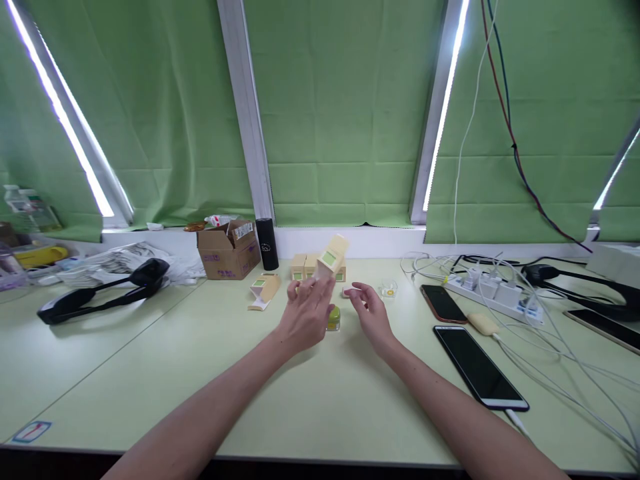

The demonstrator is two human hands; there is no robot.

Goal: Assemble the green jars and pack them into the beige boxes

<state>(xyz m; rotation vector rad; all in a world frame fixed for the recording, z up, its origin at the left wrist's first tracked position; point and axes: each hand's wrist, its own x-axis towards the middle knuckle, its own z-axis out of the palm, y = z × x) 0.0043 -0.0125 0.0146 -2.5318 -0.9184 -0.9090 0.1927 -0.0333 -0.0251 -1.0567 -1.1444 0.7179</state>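
My left hand (309,308) grips a small cream carton (334,256) with a green label, tilted up and partly hidden by the fingers. Right below that hand a small jar with a green lid (333,319) stands on the table, partly covered by the fingers. Across from it, my right hand (369,312) is curled, with a small whitish piece (347,291) at its fingertips. Just beyond, to the right, sits a small clear container (389,288). An opened cream carton (265,291) lies left of my left hand. Several similar cartons (299,267) stand in a row behind.
On the right lie two phones (443,303), a power strip (493,293) with white cables, and a cream charger (483,325). At the back left are a brown cardboard box (229,252) and a black cylinder (267,245). A black headband-like device (105,291) rests far left.
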